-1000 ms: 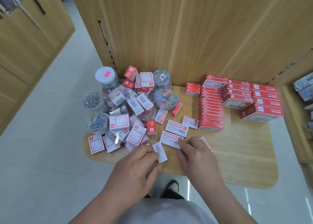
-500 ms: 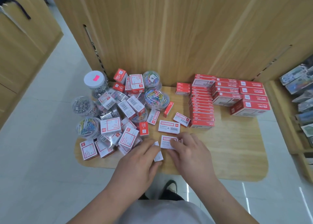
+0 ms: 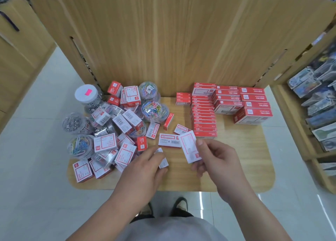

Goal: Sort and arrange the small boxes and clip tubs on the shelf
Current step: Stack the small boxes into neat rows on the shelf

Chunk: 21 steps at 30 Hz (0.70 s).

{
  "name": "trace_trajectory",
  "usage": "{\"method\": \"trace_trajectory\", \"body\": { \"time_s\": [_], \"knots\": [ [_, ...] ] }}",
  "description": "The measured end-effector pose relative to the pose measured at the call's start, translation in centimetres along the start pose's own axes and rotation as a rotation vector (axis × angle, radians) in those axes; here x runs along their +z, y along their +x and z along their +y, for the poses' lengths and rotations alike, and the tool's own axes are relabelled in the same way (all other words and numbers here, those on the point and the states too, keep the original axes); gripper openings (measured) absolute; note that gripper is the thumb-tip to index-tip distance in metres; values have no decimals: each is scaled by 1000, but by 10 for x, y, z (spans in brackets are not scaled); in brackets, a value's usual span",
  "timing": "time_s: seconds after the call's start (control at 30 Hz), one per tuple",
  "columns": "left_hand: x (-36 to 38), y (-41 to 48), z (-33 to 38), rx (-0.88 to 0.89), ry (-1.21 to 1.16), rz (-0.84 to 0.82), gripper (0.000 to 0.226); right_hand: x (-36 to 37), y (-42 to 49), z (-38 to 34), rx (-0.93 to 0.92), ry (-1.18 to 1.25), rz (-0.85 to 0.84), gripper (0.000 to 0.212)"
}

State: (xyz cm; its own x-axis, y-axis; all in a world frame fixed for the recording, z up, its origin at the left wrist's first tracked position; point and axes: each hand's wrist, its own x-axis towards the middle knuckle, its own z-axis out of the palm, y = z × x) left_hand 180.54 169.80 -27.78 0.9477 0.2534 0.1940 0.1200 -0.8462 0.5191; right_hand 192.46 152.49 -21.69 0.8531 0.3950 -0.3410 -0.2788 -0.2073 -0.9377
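So since half a second back, the right hand (image 3: 216,160) has picked the white box (image 3: 190,148) up off the shelf (image 3: 236,158). It was lying flat under the fingertips then. Now it's in the air, tilted, red-framed face towards the camera, pinched between thumb and fingers.

The left hand (image 3: 143,169) is low on the shelf, just beside the right one but not touching it. Its fingers and thumb are curled round a small box (image 3: 163,163) that sits on the wood, mostly hidden under the fingers.

Just past both hands there's a flat box (image 3: 169,140) lying barcode side up, nearly touching the top corner of the white box in this view. A couple more loose ones sit right behind it.

Off to the left of the left hand is the messy pile (image 3: 109,142), with red and white boxes every which way and some leaning on each other. Clear tubs (image 3: 154,109) of coloured and silver clips are mixed in, and a white-lidded tub (image 3: 87,95) with a pink sticker stands at the far left.

Beyond the right hand it's way tidier. There's a neat stack (image 3: 203,117) of slim red boxes, then bigger red boxes (image 3: 252,115) further right, all lined up against the wooden back panel (image 3: 163,40).
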Motion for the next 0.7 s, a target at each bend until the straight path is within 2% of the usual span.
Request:
{"method": "trace_trajectory", "body": {
  "time_s": [0.17,0.3,0.4,0.47,0.6,0.7],
  "knots": [
    [-2,5,4,-16,-60,-30,36,-3,-1,-4,75,159,17,16],
    [-13,7,9,-35,-33,5,28,-14,-2,-5,4,59,83,17],
    [-16,25,12,24,15,10,20,-21,-1,-6,-47,7,160,21],
    [-12,49,17,63,78,-43,17,-22,-2,-9,-65,14,159,24],
    [10,100,30,19,237,-263,29,-33,-1,-13,-78,50,171,20],
    [26,119,29,31,253,-347,36,-47,1,-17,-83,34,187,16]
  ]
}}
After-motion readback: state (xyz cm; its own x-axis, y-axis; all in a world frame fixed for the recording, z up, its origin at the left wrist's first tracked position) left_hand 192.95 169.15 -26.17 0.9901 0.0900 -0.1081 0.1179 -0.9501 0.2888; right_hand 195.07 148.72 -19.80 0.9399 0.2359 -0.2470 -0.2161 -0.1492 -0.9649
